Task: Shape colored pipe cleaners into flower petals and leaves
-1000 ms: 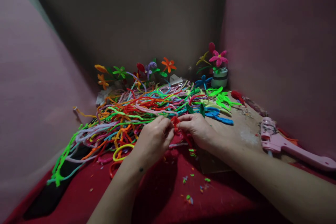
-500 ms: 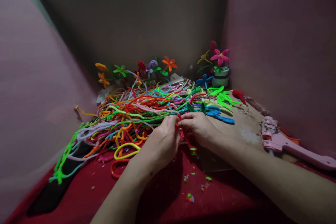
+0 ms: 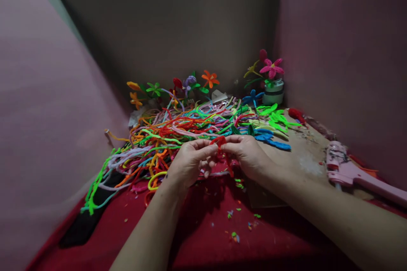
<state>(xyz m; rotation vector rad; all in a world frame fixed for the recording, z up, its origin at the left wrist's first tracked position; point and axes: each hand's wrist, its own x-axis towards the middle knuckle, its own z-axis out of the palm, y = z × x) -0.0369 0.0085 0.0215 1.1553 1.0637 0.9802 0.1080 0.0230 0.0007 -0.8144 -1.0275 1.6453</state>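
Note:
Between my hands is a red pipe cleaner (image 3: 229,166), bent at the top, with a loose length hanging down. My left hand (image 3: 193,159) pinches it between thumb and forefinger, the other fingers curled below. Opposite, my right hand (image 3: 246,154) grips the same red piece with thumb and fingertips; its other fingers are partly hidden. Just behind both hands spreads a tangled heap of many-coloured pipe cleaners (image 3: 181,129). Yellow scissor-like handle loops (image 3: 155,180) show beside my left forearm, partly covered by it.
A pink glue gun (image 3: 352,173) lies at the right by a cardboard sheet (image 3: 305,152). Pipe-cleaner flowers (image 3: 210,78) stand along the back, some in a pale pot (image 3: 273,92). Coloured clippings (image 3: 234,237) dot the red cloth (image 3: 203,241). Pink walls close in both sides.
My left hand has turned and its fingers have loosened into a visible pinch. The red pipe cleaner now shows a bend above the fingertips. The view has shifted slightly left.

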